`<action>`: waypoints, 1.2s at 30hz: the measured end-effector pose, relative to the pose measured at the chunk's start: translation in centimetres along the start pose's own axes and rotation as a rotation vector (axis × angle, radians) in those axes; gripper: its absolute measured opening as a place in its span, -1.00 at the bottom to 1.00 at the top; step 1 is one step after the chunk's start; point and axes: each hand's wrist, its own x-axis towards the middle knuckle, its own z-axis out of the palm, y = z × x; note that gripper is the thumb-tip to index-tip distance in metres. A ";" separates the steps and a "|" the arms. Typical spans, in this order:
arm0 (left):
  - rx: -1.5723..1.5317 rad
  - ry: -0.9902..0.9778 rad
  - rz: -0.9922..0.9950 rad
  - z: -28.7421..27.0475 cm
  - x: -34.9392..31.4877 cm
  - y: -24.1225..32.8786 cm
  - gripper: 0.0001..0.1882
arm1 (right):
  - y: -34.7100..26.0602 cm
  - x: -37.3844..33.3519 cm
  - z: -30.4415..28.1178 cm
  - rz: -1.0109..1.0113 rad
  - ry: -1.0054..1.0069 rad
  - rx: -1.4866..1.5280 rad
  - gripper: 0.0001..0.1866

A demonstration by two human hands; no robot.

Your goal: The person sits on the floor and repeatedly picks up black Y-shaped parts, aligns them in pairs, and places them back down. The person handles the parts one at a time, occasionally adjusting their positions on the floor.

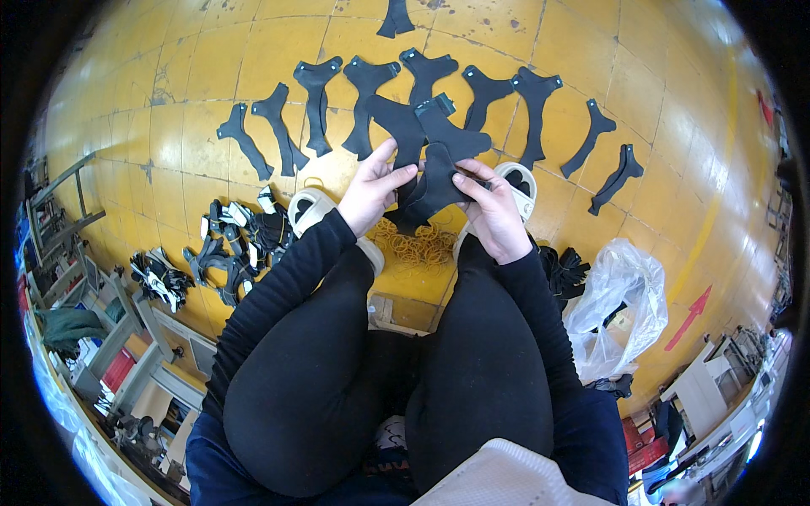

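Note:
Between my knees I hold black, Y-shaped fabric pieces (437,187), at least two overlapping, with a small pale label near the upper edge. My left hand (374,187) pinches their left side between thumb and fingers. At the right side, my right hand (496,212) grips them with its thumb on top and the fingers partly behind. Beyond my feet, several similar black fabric pieces (532,110) lie in an arc on the yellow floor. Another black piece (319,101) in that arc lies beyond my left hand. How the held layers join is hidden.
Below the held pieces lies a heap of tan rubber bands (415,243). Bundles of black and white pieces (236,240) lie left of my legs. A clear plastic bag (620,308) stands at right, beside a black heap (564,274). Metal frames (148,337) stand at far left.

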 end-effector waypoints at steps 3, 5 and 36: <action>-0.186 0.050 -0.039 0.7 -0.5 0.1 -0.48 | -0.1 -0.1 0.2 -0.002 0.010 0.007 -0.73; -0.204 0.035 -0.037 0.8 -0.4 0.1 -0.52 | -0.8 -0.5 0.9 0.025 0.000 -0.017 -0.75; 0.148 0.057 -0.023 -0.8 0.1 -1.6 -0.34 | -0.2 0.0 1.1 -0.282 0.056 -0.496 -0.63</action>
